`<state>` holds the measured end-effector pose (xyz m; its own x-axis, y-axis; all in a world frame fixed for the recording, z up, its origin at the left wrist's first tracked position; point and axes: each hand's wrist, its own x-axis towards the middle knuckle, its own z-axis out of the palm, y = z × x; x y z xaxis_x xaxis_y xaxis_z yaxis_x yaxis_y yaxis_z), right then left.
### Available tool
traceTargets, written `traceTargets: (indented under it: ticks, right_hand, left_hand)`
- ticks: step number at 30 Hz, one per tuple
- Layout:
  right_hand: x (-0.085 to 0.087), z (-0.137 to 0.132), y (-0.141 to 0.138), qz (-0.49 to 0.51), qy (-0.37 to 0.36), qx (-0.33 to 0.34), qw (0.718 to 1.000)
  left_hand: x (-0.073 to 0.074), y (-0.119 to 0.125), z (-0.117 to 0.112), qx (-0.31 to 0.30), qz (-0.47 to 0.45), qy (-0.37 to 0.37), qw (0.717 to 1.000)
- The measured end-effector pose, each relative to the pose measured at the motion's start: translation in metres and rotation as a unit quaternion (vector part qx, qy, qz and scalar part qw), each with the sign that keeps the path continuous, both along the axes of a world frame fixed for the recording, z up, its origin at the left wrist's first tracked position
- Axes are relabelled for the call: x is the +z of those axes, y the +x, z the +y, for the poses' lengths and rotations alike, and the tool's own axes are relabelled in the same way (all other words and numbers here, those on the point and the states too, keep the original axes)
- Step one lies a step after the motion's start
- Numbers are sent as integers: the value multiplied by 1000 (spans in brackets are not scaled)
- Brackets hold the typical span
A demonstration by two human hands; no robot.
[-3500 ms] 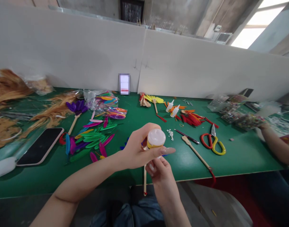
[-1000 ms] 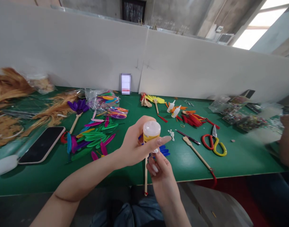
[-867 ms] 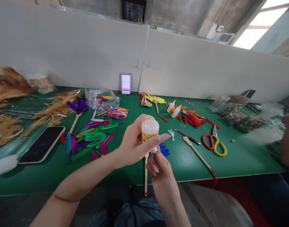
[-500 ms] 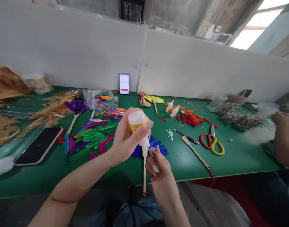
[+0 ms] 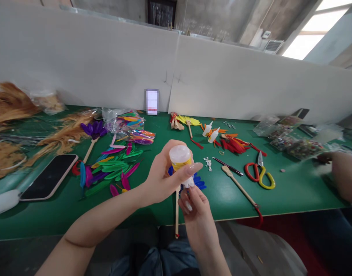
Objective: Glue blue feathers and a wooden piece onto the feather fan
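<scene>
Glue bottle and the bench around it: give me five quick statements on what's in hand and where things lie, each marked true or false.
1. The left hand holds the glue bottle upside down. True.
2. The right hand is flat on the green table. False: it is raised under the bottle's nozzle, by the blue feather fan.
3. The scissors lie right of the hands. True.
4. The black phone stands against the partition. False: it lies flat at the left.
5. Loose green feathers lie left of the hands. True.
</scene>
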<state>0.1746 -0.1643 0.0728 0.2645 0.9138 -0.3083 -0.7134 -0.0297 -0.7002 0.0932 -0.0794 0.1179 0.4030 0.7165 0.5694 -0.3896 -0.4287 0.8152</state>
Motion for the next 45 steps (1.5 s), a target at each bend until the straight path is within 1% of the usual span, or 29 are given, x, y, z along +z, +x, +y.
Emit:
traceTargets:
  ticks: [7,10,16,22,27,31,38,45]
  right_hand:
    - [-2,1,-3,-91,23,-61,994]
    - [-2,2,-3,-106,27,-76,991]
    - [0,2,-3,-71,18,-53,996]
    - [-3,2,-1,-82,9,-54,995]
    - [-2,1,-4,-78,15,-58,995]
    - [-3,0,-4,-95,25,-57,994]
    - [-8,-1,-2,-108,34,-55,992]
    - [-2,3,-4,-141,30,-61,988]
  left_hand:
    - [-5,0,0,8,27,-1,1000]
    - [-7,0,0,13,37,-10,999]
    - [-4,-2,1,10,16,-4,1000]
    - [3,-4,1,24,3,2,1000]
    - [-2,-1,0,25,11,-14,1000]
    - [-6,-2,1,21,20,-12,1000]
    - [-5,-2,1,17,17,-20,1000]
    - [-4,-3,1,16,18,-14,1000]
